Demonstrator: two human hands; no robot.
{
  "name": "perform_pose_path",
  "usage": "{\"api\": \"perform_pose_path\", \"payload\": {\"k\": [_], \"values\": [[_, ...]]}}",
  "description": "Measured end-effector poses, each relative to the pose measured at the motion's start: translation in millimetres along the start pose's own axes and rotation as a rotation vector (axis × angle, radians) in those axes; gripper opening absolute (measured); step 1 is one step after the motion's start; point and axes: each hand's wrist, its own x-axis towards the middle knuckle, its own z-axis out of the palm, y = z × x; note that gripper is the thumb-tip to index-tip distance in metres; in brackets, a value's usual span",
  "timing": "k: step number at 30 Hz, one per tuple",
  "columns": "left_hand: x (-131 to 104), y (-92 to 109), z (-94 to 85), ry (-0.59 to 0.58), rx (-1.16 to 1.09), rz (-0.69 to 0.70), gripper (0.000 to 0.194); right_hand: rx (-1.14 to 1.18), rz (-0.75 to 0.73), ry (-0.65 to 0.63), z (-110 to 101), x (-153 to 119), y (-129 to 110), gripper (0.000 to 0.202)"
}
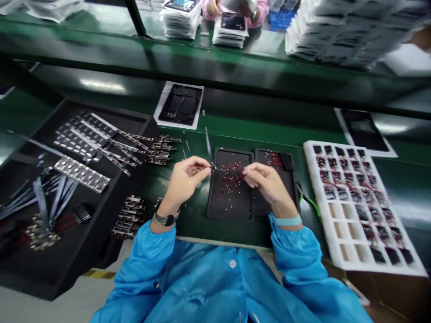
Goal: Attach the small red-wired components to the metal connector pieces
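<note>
My left hand (188, 179) is closed in a pinch on a small dark part (213, 168) at its fingertips, just off the left edge of a black tray (230, 211). Small red-wired pieces (234, 174) and pale specks lie scattered in that tray. Over the tray's right side, my right hand (267, 181) has thumb and fingers pressed together; what they hold, if anything, is too small to make out. A second black tray (266, 204), partly under my right hand, has red wires (274, 159) near its top. A grey strip (208, 141) lies behind my left fingertips.
At right are green-handled pliers (311, 202) and a white compartment tray (328, 233) of dark parts. A black bin (72, 237) with strips and boards stands left, beside stacked small boards (129, 217). Behind lies a black panel (180, 105). Beyond the shelf, a person's hands (213, 8) show near stacked panels.
</note>
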Motion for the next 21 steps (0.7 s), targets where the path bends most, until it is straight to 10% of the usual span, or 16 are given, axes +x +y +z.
{"api": "perform_pose_path", "payload": {"k": [7,21], "values": [[8,-21,29.9,-0.186,-0.043,-0.082,0.017,-0.211,0.028,0.027,22,5,9,0.031],[7,-30,31.8,-0.224,0.102,-0.143,0.011,-0.287,0.067,-0.110,27,2,4,0.025]]}}
